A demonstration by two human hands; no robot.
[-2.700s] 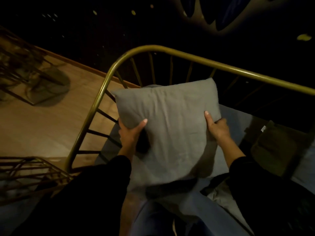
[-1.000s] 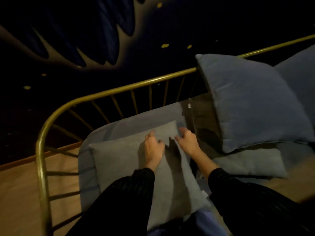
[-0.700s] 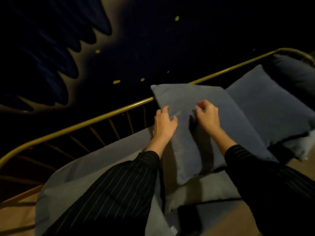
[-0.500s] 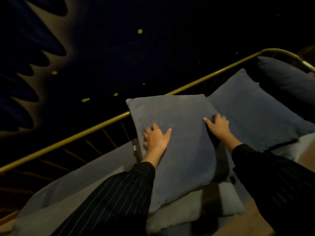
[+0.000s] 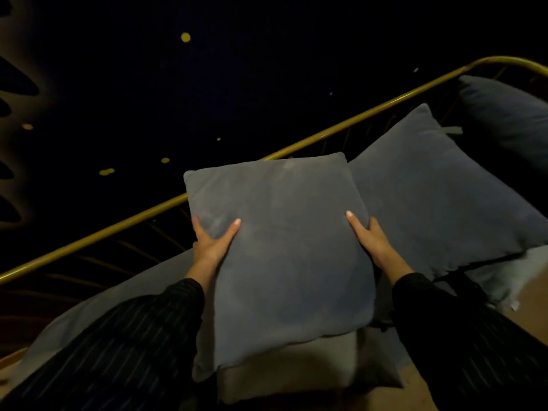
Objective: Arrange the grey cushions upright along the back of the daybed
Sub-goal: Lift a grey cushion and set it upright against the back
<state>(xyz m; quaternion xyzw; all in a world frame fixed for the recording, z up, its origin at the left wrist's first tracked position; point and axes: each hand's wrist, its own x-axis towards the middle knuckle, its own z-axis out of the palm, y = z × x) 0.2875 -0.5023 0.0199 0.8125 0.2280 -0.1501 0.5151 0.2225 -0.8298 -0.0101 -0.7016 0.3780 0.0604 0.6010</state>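
A grey square cushion point(image 5: 284, 256) stands tilted in the middle of the view, its top edge near the brass back rail point(image 5: 118, 228) of the daybed. My left hand point(image 5: 212, 241) grips its left edge, thumb on the front. My right hand point(image 5: 372, 243) grips its right edge. To the right a second grey cushion point(image 5: 439, 191) leans upright against the rail. A third cushion point(image 5: 510, 120) shows at the far right corner. A paler grey cushion point(image 5: 284, 372) lies flat under the held one.
The grey mattress point(image 5: 118, 295) runs left below the rail. Thin brass spindles stand under the rail. Behind is a dark wall with yellow dots point(image 5: 185, 37). Wooden floor point(image 5: 530, 301) shows at the right edge.
Both hands went from resting on the front of the cushion to gripping its two side edges. The cushion now sits closer to me and more square in view.
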